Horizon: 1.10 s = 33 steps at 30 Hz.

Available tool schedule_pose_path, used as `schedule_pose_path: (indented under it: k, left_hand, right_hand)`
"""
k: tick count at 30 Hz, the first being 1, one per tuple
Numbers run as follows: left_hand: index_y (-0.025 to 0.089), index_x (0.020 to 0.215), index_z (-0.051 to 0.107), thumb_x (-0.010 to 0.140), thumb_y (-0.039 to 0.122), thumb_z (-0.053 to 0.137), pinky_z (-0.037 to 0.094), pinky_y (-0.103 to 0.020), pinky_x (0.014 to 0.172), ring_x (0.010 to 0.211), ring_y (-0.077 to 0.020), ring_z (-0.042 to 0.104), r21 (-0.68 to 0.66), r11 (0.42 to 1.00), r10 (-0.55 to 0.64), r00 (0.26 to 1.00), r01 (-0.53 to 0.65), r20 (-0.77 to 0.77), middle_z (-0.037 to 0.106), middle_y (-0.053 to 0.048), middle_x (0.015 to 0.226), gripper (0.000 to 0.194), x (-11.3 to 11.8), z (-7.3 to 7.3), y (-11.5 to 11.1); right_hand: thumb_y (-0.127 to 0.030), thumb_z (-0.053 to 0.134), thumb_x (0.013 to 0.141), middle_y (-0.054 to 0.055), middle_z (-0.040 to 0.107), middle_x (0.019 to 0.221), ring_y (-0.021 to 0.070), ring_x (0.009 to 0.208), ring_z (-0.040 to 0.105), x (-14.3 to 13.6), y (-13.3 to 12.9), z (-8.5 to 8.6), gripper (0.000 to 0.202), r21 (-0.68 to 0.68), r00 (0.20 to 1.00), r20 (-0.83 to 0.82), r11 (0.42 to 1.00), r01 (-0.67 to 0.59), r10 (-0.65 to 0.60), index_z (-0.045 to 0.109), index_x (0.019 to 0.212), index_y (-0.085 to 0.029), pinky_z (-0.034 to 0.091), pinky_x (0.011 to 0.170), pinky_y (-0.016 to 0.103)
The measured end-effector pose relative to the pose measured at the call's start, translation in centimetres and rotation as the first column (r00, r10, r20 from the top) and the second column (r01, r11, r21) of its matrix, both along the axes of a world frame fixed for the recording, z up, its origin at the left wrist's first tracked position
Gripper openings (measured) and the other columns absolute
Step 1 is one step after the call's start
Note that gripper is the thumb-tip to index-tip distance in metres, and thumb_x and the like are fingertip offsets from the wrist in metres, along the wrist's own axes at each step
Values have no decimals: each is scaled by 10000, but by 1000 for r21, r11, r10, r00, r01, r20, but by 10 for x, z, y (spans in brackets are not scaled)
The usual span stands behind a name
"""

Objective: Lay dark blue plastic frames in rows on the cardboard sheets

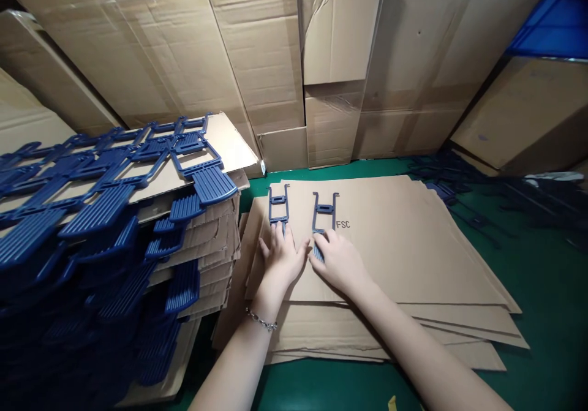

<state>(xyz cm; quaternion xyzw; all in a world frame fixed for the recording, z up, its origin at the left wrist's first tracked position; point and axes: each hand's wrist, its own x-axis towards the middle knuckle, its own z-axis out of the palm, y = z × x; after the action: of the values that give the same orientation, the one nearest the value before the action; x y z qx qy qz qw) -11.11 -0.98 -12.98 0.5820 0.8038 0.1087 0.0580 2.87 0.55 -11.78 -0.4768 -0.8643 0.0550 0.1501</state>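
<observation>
- Card wall point(257, 49), one: boxes and panels closing off the far edge of the green surface point(367, 168).
- Left pile point(215, 215), one: card layered with many blue parts point(98, 210), some slatted ends jutting past its right edge. We judge its visible upper layers already laid.
- Sheet stack point(413, 258), one: unevenly squared, with sheets showing beyond the near edge of the top one.
- Loose parts point(443, 190), a dark scatter beyond the stack's right edge; too dim for us to count.
- Right hand point(340, 258), one: fingers bent over the near end of its part, thumb and forefinger apart with slats showing between. Whether it pinches, we cannot tell.
- Left hand point(282, 255), one: thumb and little finger splayed, middle fingertips close together on its part's near end.
- Right part point(325, 208), one: by the stack's far edge, left of that edge's middle.
- Left part point(278, 200), one: by the far left corner, apart from its mate. We judge both parts set down, with letting go the step left; more we cannot tell.
- Bracelet point(261, 320), one: on the left wrist.
- "FSC" print point(343, 225), one: just beside the right part.
</observation>
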Motion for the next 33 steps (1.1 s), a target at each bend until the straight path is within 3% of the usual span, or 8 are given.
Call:
schedule_pose_path:
  k: [4,8,13,21,26,30,33]
  left_hand:
    - [137,1360,295,864,493,213,63,-606,1075,1365,-262,87,5,1000,-8,1000,8,-15,155,-131,1456,616,-1,-1,-1]
    - [191,1342,335,873,355,204,52,-588,1084,1365,-243,103,-4,1000,15,1000,-15,-10,172,-103,1456,514,0,-1,-1]
    - [170,1360,307,853,310,223,52,-575,1092,1368,-239,89,-31,999,20,1000,-20,-16,163,-105,1459,532,2,2,0]
    - [222,1358,317,853,319,235,54,-629,1061,1367,-283,21,-22,999,34,999,-35,-35,152,-52,1467,521,3,7,-2]
    - [256,1349,325,850,456,306,123,-640,1045,1340,-301,155,49,996,71,996,-68,-61,182,-86,1452,538,3,5,-4]
    - [168,1355,310,846,455,345,139,-645,1044,1292,-282,264,90,994,71,990,-60,-125,267,-128,1413,585,2,0,-5]
    - [129,1351,307,853,458,338,158,-653,1035,1286,-282,276,95,994,64,985,-49,-160,284,-135,1406,598,2,-2,-6]
  right_hand:
    - [-447,460,807,85,491,1096,234,920,492,-1,-2,-1,440,18,999,-3,999,-50,50,490,1197,-246,407,744,349]
    - [-449,438,826,98,481,1136,250,940,481,0,-3,-3,422,16,997,32,998,-65,65,517,1174,-222,398,769,374]
    - [-432,423,841,106,473,1165,260,977,472,0,-3,-4,413,13,997,31,998,-69,69,521,1174,-209,390,795,386]
    - [-394,384,871,99,394,1330,248,1186,382,-1,2,-9,439,-73,991,-56,990,-124,120,460,1249,-186,318,952,431]
    - [-414,381,867,88,244,1433,247,1305,224,-3,3,-13,456,-142,991,-101,985,-100,86,435,1246,-166,245,1016,478]
    - [-381,411,856,106,383,1339,253,1222,333,-4,3,-12,388,-72,994,-94,995,-67,61,528,1142,-146,297,991,410]
    - [-352,384,875,104,449,1279,238,1141,414,-4,3,-11,412,-88,993,-69,991,-103,97,507,1204,-135,311,982,413]
